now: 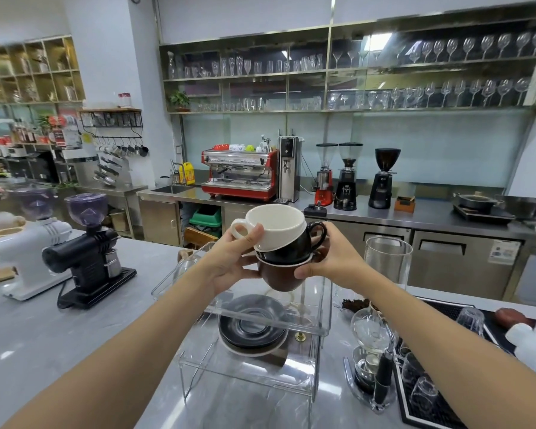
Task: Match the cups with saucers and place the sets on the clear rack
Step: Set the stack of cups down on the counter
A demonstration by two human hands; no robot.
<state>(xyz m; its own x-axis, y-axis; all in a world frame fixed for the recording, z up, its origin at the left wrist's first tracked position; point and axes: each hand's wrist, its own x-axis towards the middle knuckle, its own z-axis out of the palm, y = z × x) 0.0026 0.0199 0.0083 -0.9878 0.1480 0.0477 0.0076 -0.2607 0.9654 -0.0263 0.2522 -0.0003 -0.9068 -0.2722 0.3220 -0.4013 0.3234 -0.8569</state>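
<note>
Three nested cups hang in the air above the clear rack (322,308): a white cup (279,226) on top, a black cup (294,246) in the middle, a brown cup (283,277) at the bottom. My left hand (232,258) grips the white cup at its handle side, with fingers under the stack. My right hand (328,258) holds the stack from the right, by the black cup's handle and the brown cup. Below, a stack of saucers (251,329), black ones over a white-rimmed brown one, lies on the rack's lower tier.
A white grinder (28,252) and a black grinder (90,261) stand on the grey counter at left. A siphon brewer (375,351) and a tall glass cylinder (387,261) stand right of the rack. A black mat (440,407) with upturned glasses lies at the far right.
</note>
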